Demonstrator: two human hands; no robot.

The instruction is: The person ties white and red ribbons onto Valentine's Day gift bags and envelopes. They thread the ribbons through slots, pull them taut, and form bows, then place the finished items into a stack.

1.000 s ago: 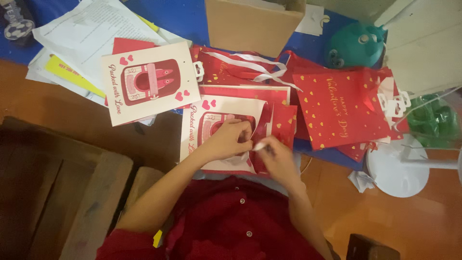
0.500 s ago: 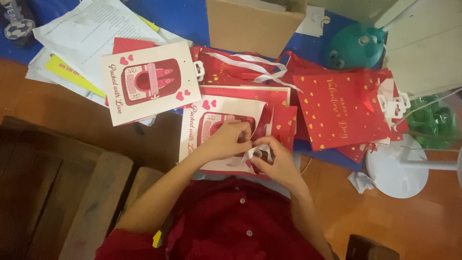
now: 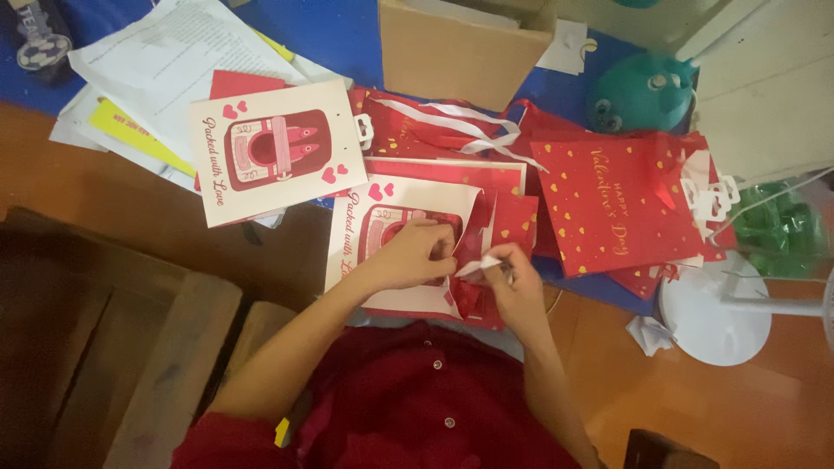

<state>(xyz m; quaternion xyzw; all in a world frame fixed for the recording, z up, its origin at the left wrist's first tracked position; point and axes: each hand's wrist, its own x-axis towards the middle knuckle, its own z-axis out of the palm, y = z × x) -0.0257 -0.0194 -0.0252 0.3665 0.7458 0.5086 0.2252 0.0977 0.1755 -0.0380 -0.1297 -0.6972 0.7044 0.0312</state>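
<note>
Head view: working at the centre of the scene, at the right edge of a cream gift bag [image 3: 382, 217] printed with a red picture and small hearts. Pressing down on that bag with the left hand [image 3: 413, 256], fingers curled together against its front near the red side fold. Pinching a small white strip [image 3: 480, 265] in the grip of the right hand [image 3: 512, 287], thumb and forefinger closed on it, just at 3 o'clock of the left hand.

Compared with a second ago: drawing the right hand a little toward 3 o'clock, stretching the white strip out from a curled loop into a short flat piece between the two hands; keeping the left hand almost unmoved on the bag. Judging from that, still handling the strip at the bag's edge, not yet letting it go.

Lying around: a second cream bag [image 3: 269, 148] at 10 o'clock, white ribbons [image 3: 452, 117] at 12, a cardboard box [image 3: 460, 48] beyond them, a red bag with gold hearts [image 3: 617, 204] at 2 o'clock, loose papers [image 3: 165, 61] at 10 to 11 o'clock.
</note>
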